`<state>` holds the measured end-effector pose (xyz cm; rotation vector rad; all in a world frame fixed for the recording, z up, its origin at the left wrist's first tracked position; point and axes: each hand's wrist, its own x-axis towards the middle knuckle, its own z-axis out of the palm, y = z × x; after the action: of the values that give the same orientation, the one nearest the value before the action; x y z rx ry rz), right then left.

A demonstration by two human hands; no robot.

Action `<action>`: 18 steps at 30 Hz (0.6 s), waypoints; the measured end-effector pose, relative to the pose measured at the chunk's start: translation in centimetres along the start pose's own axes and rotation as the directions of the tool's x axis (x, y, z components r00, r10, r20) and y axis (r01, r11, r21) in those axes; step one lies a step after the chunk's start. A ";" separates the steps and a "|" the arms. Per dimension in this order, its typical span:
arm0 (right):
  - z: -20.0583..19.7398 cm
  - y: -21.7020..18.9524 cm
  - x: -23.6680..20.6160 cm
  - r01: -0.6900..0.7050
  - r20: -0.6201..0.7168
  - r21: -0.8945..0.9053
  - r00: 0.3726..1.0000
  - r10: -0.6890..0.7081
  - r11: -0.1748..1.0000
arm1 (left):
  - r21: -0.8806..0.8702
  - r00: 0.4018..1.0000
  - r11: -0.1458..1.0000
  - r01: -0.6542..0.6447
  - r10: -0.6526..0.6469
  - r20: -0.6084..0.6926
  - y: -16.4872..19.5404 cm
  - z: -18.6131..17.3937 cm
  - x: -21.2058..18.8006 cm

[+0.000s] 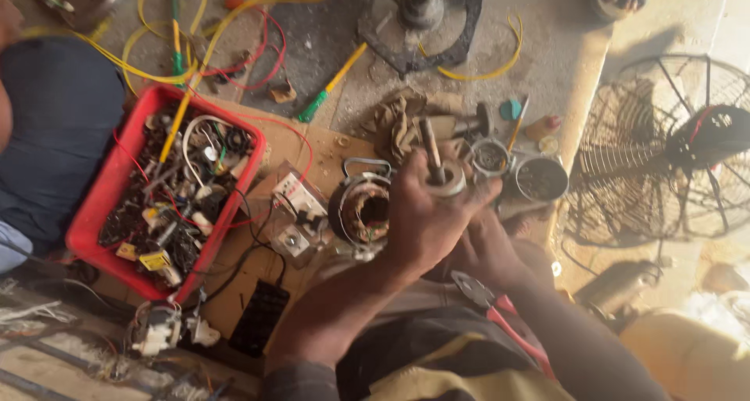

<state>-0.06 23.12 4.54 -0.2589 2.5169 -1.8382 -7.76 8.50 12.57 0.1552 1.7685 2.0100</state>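
Rotor [439,176] with its shaft sits in the left hand [426,221], fingers curled closed around the round metal body, shaft pointing up and away. It is held above the person's lap, just right of the stator [363,209] with copper windings, which lies on the cardboard. So the motor is already apart: rotor out, stator bare, 2 round metal cups [541,178] lying near the rag [398,123]. Nothing looks reassembled yet.

Right hand [488,248] is mostly hidden behind the left one; I cannot tell if its fingers are open or holding sth, probably they support the rotor from below.

Count: 1 rotor, 1 stator, 1 red tray [105,205] full of small parts, 1 pair of red-handled pliers [500,311] on the lap, 1 yellow-green screwdriver [332,84] on the floor, 1 wire fan guard [664,147] at right, 1 black fan base [422,18] at top.
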 end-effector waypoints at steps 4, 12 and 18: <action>-1.5 -0.9 -0.5 -0.161 0.073 0.121 0.986 0.153 0.980 | -0.322 0.968 0.932 -0.164 0.215 0.130 0.1 -0.7 -1.3; 0.7 2.3 -0.5 0.062 0.004 -0.168 0.998 -0.062 0.984 | -0.040 0.998 0.999 0.011 -0.013 -0.064 0.1 0.8 0.1; -0.1 -1.8 -1.5 -0.431 0.375 0.685 0.900 0.222 0.587 | -0.405 0.915 0.912 0.072 0.101 0.390 1.9 -3.2 -1.4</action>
<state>1.67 22.89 6.11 0.0140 1.3076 -2.2876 -8.21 4.88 14.16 0.4154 1.0670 2.1242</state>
